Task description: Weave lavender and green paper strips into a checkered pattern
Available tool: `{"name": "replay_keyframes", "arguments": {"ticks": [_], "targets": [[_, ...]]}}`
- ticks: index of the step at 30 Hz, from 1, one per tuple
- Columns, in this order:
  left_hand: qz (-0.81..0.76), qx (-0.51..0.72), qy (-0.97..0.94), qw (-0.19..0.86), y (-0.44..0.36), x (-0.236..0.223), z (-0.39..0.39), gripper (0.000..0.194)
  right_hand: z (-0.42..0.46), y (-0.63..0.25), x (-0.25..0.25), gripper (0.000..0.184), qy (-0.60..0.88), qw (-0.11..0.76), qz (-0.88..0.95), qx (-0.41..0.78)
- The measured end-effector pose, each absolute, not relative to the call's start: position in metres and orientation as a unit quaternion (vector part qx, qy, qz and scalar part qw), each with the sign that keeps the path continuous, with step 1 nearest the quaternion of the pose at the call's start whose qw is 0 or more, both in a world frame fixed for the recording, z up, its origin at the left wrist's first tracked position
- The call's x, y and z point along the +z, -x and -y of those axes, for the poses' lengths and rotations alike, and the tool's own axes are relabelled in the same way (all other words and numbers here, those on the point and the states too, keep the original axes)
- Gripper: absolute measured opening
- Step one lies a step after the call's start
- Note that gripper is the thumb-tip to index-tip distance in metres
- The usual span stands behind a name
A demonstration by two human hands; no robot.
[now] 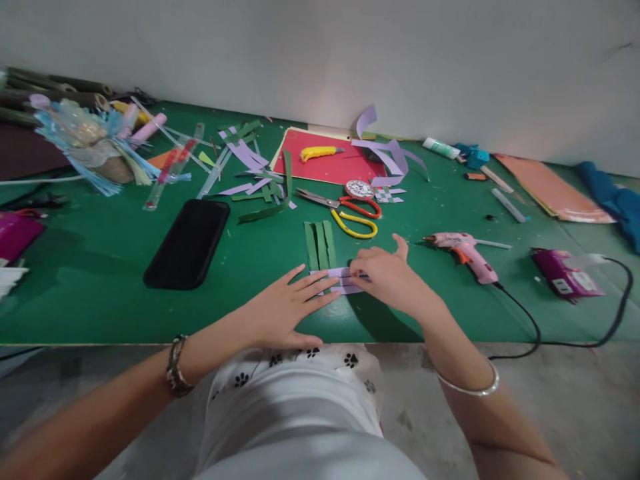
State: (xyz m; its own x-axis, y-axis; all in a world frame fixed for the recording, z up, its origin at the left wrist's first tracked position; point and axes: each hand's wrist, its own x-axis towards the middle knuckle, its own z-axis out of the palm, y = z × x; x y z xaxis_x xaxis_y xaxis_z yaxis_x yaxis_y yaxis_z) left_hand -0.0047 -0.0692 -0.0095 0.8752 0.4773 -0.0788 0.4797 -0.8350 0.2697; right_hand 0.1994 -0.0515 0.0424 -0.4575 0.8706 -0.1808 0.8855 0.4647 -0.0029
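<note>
Three green paper strips lie side by side on the green mat, crossed at their near end by lilac paper strips. My left hand lies flat and open, its fingertips resting on the left end of the lilac strips. My right hand pinches the right part of a lilac strip with its fingers, thumb raised. Just beyond the strips lie scissors with red and yellow handles.
A black phone lies left of the strips. A pink glue gun with a black cord and a purple box lie to the right. Farther back are a red sheet with a yellow cutter, loose paper strips and a blue-fringed bundle.
</note>
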Motion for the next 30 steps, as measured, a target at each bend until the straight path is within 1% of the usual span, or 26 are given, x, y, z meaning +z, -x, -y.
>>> {"name": "replay_keyframes", "arguments": {"ticks": [4,7,9,12,15,17,20,25,30], "targets": [[-0.251,0.001,-0.959,0.134,0.005,-0.010,0.069,0.074,0.047,-0.194,0.052,0.025,-0.459,0.142,-0.877,-0.024],[-0.254,-0.001,-0.958,0.134,0.005,-0.009,0.070,0.075,0.046,-0.191,0.054,0.023,-0.453,0.173,-0.874,-0.037],[-0.252,0.000,-0.958,0.134,0.005,-0.009,0.070,0.075,0.046,-0.191,0.053,0.023,-0.460,0.176,-0.868,-0.064],[-0.248,0.014,-0.961,0.125,0.005,-0.009,0.070,0.075,0.047,-0.193,0.049,0.022,-0.487,0.149,-0.855,-0.095],[-0.246,0.023,-0.961,0.120,0.006,-0.011,0.070,0.074,0.044,-0.193,0.048,0.020,-0.489,0.137,-0.857,-0.092],[-0.248,0.019,-0.961,0.124,0.006,-0.011,0.070,0.074,0.040,-0.190,0.050,0.020,-0.466,0.153,-0.868,-0.077],[-0.251,0.007,-0.959,0.131,0.006,-0.012,0.070,0.075,0.030,-0.186,0.057,0.024,-0.410,0.199,-0.888,-0.066],[-0.252,0.001,-0.958,0.140,0.006,-0.012,0.070,0.075,0.013,-0.186,0.068,0.025,-0.353,0.261,-0.894,-0.088],[-0.254,-0.009,-0.956,0.148,0.006,-0.009,0.070,0.074,0.012,-0.192,0.071,0.022,-0.365,0.263,-0.887,-0.105]]}}
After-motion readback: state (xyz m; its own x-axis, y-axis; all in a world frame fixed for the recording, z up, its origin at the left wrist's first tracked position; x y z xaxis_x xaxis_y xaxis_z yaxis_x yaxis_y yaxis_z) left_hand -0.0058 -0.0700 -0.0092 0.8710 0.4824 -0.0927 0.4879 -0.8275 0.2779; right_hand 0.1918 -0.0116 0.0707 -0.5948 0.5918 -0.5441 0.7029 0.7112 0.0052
